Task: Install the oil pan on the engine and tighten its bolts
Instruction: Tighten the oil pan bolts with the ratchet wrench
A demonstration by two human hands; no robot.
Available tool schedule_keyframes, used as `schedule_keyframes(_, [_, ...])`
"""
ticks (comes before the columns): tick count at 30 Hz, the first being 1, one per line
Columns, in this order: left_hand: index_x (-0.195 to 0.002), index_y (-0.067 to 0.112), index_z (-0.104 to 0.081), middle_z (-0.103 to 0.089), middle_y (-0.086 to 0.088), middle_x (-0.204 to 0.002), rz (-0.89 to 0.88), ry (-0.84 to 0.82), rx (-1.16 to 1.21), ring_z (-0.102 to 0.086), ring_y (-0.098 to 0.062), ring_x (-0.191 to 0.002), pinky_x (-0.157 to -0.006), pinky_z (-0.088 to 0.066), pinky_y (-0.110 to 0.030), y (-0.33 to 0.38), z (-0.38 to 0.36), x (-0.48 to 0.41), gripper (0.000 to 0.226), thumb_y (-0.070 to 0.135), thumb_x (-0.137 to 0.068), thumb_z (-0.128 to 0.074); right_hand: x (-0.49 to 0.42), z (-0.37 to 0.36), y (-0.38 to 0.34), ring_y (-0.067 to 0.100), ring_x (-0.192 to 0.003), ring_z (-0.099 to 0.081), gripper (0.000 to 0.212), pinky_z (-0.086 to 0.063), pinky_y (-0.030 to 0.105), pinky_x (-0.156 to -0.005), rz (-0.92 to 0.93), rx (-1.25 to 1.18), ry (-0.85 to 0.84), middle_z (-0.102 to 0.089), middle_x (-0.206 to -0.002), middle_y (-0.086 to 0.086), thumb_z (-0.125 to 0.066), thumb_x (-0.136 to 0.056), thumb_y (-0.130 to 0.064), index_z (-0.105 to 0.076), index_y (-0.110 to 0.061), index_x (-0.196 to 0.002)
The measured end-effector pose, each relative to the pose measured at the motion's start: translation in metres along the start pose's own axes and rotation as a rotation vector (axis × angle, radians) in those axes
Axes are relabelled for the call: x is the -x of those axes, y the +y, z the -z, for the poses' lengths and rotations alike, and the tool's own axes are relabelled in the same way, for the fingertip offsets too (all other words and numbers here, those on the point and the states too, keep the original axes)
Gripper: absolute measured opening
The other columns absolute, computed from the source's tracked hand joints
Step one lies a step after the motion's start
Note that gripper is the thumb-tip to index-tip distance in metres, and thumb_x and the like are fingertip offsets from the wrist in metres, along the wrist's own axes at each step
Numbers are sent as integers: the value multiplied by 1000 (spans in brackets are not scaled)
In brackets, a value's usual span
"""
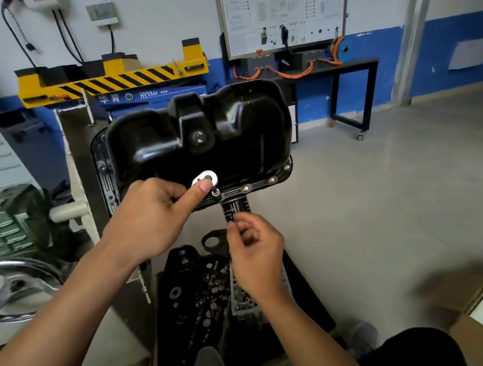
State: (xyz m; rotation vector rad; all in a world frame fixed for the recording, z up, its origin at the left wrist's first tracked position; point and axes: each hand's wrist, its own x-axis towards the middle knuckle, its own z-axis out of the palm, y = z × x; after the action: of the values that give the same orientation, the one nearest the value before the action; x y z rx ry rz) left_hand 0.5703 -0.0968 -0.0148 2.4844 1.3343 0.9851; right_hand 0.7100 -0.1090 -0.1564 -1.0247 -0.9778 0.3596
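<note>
Two hands (151,213) (255,250), ratchet (207,178) at oil pan (210,128) rim

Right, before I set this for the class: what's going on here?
A person is bolting down the black oil pan. The left hand grips a ratchet, thumb on its head, socket at the pan's near flange. The right hand is beside the oil filter, fingers pinched; what they hold is unclear. Three gold bolts sit along the right flange.
</note>
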Motion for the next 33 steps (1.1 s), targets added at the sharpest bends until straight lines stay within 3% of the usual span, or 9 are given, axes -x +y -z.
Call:
schedule_keyframes(7, [-55,9,-55,-42,-2,-39,-18,-201,-155,-44,-11,-37,-49,-47,-36,4,6,-5,84,86,-79,-34,-7,-6,-17,18,-58,-60,32,-51,30,-53,108,81,-159,-62,-80,-10,-63,-92,-37,-62,-27,-122])
schedule_keyframes(11, [-58,14,-60,-43,2,-39,-19,-243,-168,-45,-8,-39,-47,-40,-27,5,7,-11,79,85,-79,-32,-36,-14,-27,7,-57,-54,19,-40,17,-54,261,66,-182,-54,-71,-21,-61,-96,-30,-68,-14,-103])
schedule_keyframes(14, [-65,13,-65,-41,4,-40,107,-242,79,-39,-6,-36,-41,-33,-16,2,0,-2,76,81,-81,-36,-53,-14,-18,-10,-69,-55,8,-38,7,-64,417,103,-201,-57,-76,-25,-62,-95,-10,-69,-8,-95])
schedule_keyframes(17, [-62,9,-61,-44,-1,-43,312,-221,540,-42,-13,-36,-38,-33,-17,10,-33,20,78,80,-84,-37,-64,-17,-8,-20,-73,-49,13,-36,3,-67,554,109,-206,-61,-77,-12,-58,-97,-21,-69,-13,-96])
schedule_keyframes(21, [-60,9,-55,-40,-11,-43,425,-192,927,-40,-21,-34,-38,-32,-18,29,-73,33,79,82,-85,-39,-66,-15,12,-8,-69,-57,11,-45,8,-65,566,69,-190,-69,-75,-4,-66,-90,-13,-72,-8,-98])
schedule_keyframes(23, [-60,10,-57,-37,-9,-42,389,-247,858,-36,-19,-32,-37,-30,-17,26,-64,20,74,78,-86,-41,-72,-14,12,1,-55,-54,6,-44,16,-52,542,46,-167,-62,-63,-5,-71,-84,-5,-68,-9,-88])
schedule_keyframes(26, [-62,6,-59,-37,-11,-42,284,-369,508,-33,-19,-32,-39,-29,-19,13,-18,-6,67,69,-84,-48,-79,-14,2,5,-47,-44,9,-34,12,-48,576,56,-164,-51,-56,-10,-69,-86,-7,-64,-5,-79])
schedule_keyframes(30, [-52,13,-56,-41,-6,-46,-1,-435,-80,-35,-17,-43,-44,-31,-21,12,34,-30,67,75,-76,-55,-69,-16,-3,0,-50,-52,13,-38,17,-48,554,72,-235,-58,-58,-9,-65,-87,-15,-70,-4,-86])
schedule_keyframes(33, [-52,9,-52,-37,1,-43,-90,-378,-266,-33,-12,-41,-44,-32,-20,16,38,-31,74,77,-80,-47,-65,-15,-4,0,-55,-59,15,-41,19,-49,527,56,-286,-67,-65,-8,-62,-93,-13,-73,-3,-97])
